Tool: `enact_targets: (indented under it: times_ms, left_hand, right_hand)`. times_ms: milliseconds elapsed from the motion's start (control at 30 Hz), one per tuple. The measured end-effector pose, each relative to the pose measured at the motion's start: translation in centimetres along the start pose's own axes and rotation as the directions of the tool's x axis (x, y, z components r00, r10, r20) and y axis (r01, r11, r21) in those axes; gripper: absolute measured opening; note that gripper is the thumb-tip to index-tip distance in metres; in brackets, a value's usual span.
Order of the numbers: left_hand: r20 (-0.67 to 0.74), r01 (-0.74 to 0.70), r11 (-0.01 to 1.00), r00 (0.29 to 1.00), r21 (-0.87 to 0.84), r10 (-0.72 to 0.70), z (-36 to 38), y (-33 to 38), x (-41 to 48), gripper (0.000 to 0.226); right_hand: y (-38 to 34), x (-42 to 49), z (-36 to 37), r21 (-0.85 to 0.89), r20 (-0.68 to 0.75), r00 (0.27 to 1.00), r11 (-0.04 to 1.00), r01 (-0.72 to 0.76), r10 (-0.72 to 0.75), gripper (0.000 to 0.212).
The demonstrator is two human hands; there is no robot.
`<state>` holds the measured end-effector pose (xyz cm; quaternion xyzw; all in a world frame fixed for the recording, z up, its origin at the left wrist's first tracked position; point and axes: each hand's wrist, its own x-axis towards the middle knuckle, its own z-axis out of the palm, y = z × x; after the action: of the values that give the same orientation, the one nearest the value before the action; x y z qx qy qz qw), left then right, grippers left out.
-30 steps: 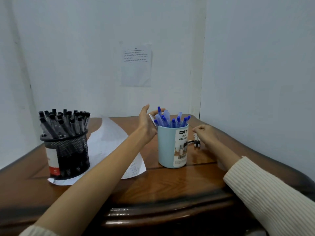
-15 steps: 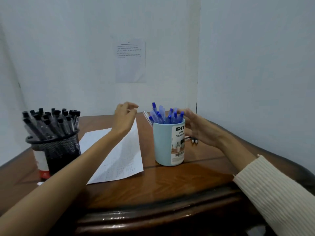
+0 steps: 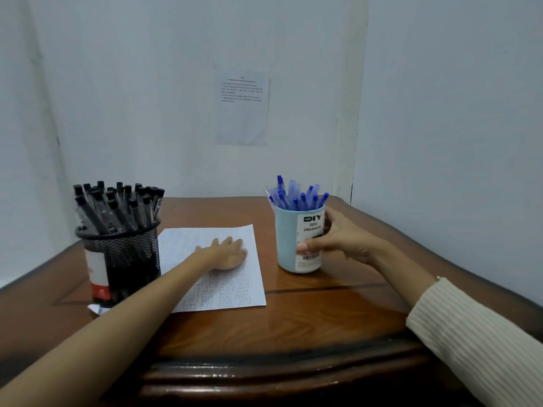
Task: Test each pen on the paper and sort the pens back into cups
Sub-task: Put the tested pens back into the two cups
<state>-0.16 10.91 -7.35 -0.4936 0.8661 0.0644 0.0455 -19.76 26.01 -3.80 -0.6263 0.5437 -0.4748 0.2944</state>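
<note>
Grip on the pale blue cup [image 3: 289, 230] first: right hand [image 3: 340, 239] curled round its right side, thumb pressed across the label near the barcode, fingers wrapped behind and mostly out of sight. Snug wrap, no gap showing between palm and wall. Standing upright on the wooden table [image 3: 323, 318], right of centre. Packed with blue pens [image 3: 296, 198], caps up, leaning every way. Across from it, left hand [image 3: 226, 252] laid flat and relaxed on the paper [image 3: 235, 292], fingers straight, pressing the sheet and holding no pen. Rows of faint test marks all over that sheet, spread between the two cups. Further left, black mesh cup [image 3: 129, 251], crammed with black pens [image 3: 117, 207], touching or just overlapping the paper's left edge; cannot tell which. Small white scrap [image 3: 95, 308] poking out at its base. Printed notice [image 3: 244, 107] stuck on the wall behind. On handling, a judgement only: light plastic cup, smooth-sided, likely top-heavy with that load, so best held low and round the middle, not by the rim. Slim, stiff, light pens, probably slick along the barrel; best pinched one at a time near the cap and lifted straight up to spare the neighbours. No pen out in either hand; next, probably, picking one to try on the sheet.
</note>
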Motion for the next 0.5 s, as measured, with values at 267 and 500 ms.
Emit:
enact_targets:
  times_ms: [267, 500]
  left_hand:
    - [-0.022, -0.019, 0.999, 1.0, 0.031, 0.02, 0.2, 0.7, 0.3, 0.055]
    - [-0.052, -0.07, 0.998, 0.996, 0.007, 0.07, 0.1, 2.0, 1.6, 0.052]
  right_hand:
    - [0.3, 7.6, 1.4, 0.147, -0.329, 0.944, 0.989, 0.028, 0.023, 0.081]
    - [2.1, 13.9, 1.0, 0.127, -0.424, 0.905, 0.992, 0.019, 0.037, 0.085]
